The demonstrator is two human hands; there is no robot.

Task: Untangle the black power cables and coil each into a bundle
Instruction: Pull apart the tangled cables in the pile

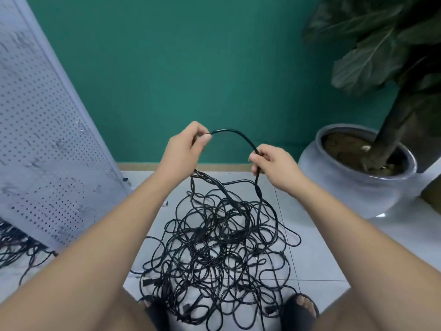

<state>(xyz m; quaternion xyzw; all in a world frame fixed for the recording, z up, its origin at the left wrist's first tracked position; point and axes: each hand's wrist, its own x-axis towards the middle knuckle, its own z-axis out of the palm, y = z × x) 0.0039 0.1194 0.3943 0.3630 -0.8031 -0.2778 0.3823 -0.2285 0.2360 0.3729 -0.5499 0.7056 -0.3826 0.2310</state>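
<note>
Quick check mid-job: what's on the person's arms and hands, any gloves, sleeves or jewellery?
Nothing worn. The left hand and right hand are ungloved, with no rings or watch in view. The left forearm and right forearm are bare, no sleeve showing.

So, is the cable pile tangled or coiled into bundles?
Tangled. The cable pile sprawls in loose crossing loops; left hand and right hand hold one strand above it.
</note>
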